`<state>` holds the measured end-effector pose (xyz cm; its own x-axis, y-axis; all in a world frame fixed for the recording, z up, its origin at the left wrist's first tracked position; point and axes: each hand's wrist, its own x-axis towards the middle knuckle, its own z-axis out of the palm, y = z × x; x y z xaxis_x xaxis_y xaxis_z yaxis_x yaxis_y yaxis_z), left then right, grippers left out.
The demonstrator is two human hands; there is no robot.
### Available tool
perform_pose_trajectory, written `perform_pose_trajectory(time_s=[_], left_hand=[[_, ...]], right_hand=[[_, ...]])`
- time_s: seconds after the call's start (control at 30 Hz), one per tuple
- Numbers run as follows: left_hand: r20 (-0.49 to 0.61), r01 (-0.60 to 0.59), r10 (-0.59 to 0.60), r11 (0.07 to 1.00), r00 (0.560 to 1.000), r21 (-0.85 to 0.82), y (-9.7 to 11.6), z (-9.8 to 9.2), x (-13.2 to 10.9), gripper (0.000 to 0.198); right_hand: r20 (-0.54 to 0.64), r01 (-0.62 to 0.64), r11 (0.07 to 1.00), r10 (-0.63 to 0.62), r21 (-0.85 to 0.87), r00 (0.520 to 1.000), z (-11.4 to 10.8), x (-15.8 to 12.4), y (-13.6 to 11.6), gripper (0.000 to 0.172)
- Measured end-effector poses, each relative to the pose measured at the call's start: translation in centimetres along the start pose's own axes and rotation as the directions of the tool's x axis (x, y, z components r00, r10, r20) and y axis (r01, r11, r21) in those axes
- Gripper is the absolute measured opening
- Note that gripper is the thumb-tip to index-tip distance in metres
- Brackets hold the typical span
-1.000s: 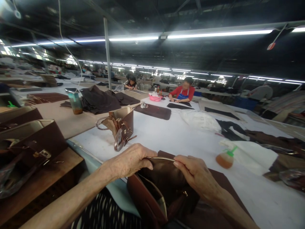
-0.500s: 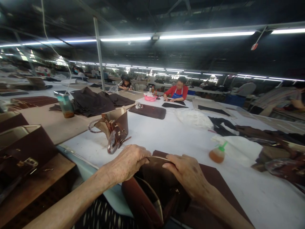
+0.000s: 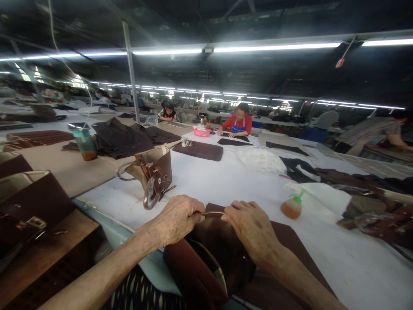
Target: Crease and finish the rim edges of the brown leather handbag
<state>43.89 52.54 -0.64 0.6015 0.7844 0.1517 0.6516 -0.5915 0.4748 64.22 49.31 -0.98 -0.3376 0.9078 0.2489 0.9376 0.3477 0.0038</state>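
Right hand (image 3: 250, 228) slid closer to the left hand (image 3: 179, 218), both pinching the brown handbag (image 3: 190, 271) by its rim between them. Probably light, stiffish; I'd grip there.

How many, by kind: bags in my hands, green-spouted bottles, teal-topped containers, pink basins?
Brown leathery bag in left hand and right hand: 1
Rounded green-spouted clear bottle: 1
Tall teal-topped clear container: 1
Pink round plastic basin: 1
Total: 4
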Motion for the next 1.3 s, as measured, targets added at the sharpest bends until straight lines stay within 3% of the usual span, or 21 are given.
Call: perform_pose_trajectory(time_s=[0.2, 0.5, 0.67, 0.97, 1.13, 1.3], left_hand=[[-0.031, 0.007, -0.008, 1.000, 0.999, -0.029, -0.1, 0.2, -0.4, 0.017], [-0.023, 0.040, -0.042, 0.995, 0.999, -0.092, 0.0, 0.2, -0.7, 0.014], [-0.037, 0.034, -0.037, 0.995, 0.999, -0.096, 0.1, 0.3, -0.9, 0.010], [-0.072, 0.324, -0.323, 0.946, 0.944, 0.008, 0.5, -1.8, -1.8, 0.017], [0.075, 0.178, -0.167, 0.969, 0.983, -0.169, 0.3, -3.1, 1.8, 0.012], [0.222, 0.086, 0.031, 0.863, 0.975, -0.497, 0.5, -1.1, 4.7, 0.023]], right_hand=[[0.046, -0.005, 0.954, -0.009, 0.301, 0.999, -0.5, 0.3, -1.4, 0.030], [0.043, -0.016, 0.963, 0.004, 0.267, 0.999, 0.1, 0.6, -1.2, 0.029], [0.073, 0.078, 0.944, -0.106, 0.320, 0.992, -0.7, 1.6, -2.9, 0.027], [0.125, 0.062, 0.959, -0.100, 0.276, 0.987, -1.6, 2.1, -2.6, 0.029], [0.089, -0.066, 0.994, 0.058, 0.084, 0.994, -4.3, 1.5, -1.4, 0.027], [0.116, -0.201, 0.977, 0.192, 0.072, 0.974, -4.9, -0.5, -0.3, 0.027]])
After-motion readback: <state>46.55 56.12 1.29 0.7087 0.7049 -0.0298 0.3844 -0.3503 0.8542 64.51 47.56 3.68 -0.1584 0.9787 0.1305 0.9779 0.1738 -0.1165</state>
